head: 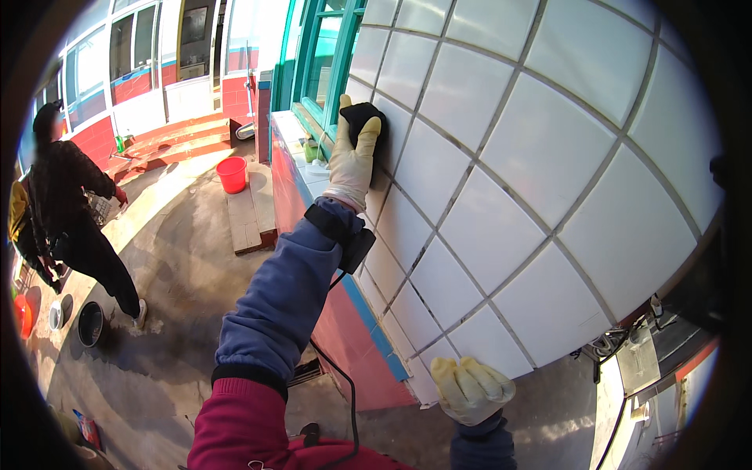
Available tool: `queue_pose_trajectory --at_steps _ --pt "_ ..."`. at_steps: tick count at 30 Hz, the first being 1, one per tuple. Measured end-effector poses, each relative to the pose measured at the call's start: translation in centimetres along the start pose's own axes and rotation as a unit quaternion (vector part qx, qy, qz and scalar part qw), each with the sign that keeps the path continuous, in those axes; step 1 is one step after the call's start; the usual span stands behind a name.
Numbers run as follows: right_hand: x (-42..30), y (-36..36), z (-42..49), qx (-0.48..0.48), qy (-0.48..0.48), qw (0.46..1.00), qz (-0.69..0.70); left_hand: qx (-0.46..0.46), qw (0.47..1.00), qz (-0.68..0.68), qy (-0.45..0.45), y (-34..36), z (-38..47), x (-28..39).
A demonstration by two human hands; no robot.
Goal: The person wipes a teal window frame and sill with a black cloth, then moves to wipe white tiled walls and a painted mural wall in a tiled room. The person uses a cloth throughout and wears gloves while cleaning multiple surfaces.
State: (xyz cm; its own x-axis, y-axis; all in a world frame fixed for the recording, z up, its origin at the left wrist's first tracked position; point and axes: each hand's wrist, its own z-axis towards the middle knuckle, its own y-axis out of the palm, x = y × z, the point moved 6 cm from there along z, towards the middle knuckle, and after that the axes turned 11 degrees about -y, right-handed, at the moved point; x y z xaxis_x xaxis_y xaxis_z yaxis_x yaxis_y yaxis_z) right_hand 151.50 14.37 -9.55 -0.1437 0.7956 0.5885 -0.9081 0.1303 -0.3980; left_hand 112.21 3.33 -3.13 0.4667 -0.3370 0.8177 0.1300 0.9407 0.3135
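Observation:
My left hand [352, 158], in a pale rubber glove, holds a black cloth [365, 117] against the white tiled wall [470, 100] beside a green window frame [338, 64]. Its thumb and a finger show on the cloth; the other fingers are partly hidden. Lower right, my right hand [472, 390] wears a similar yellowish glove. Its fingers are curled in, close to the bottom corner of the tiles, and nothing shows in them. I cannot tell whether it touches the wall. Dark streaks mark some of the grout lines.
On the tiled sill [294, 138] lie a green item [309, 151] and a white one [318, 168]. A red bucket [232, 174] stands on a low slab [245, 220]. A person in dark clothes [76, 194] is at left, near a black basin [91, 324]. A black cable [352, 388] hangs by my arm.

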Motion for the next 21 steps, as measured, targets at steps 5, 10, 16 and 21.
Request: queue_pose_trajectory --at_steps 5,10,16,21 --pt "0.1 -0.2 0.1 -0.031 -0.004 1.000 -0.002 -0.129 0.970 -0.010 0.206 5.8 -6.2 10.3" --pt "0.1 0.1 0.0 -0.034 0.007 0.999 0.002 -0.173 0.823 0.172 0.513 7.9 -16.4 14.9" --pt "0.1 -0.1 0.1 -0.051 -0.015 0.998 -0.020 -0.190 0.730 0.208 0.623 10.4 -16.9 18.5" --pt "0.1 0.0 0.3 -0.076 0.003 0.997 -0.025 -0.149 0.822 0.131 0.534 10.6 -10.0 22.3"
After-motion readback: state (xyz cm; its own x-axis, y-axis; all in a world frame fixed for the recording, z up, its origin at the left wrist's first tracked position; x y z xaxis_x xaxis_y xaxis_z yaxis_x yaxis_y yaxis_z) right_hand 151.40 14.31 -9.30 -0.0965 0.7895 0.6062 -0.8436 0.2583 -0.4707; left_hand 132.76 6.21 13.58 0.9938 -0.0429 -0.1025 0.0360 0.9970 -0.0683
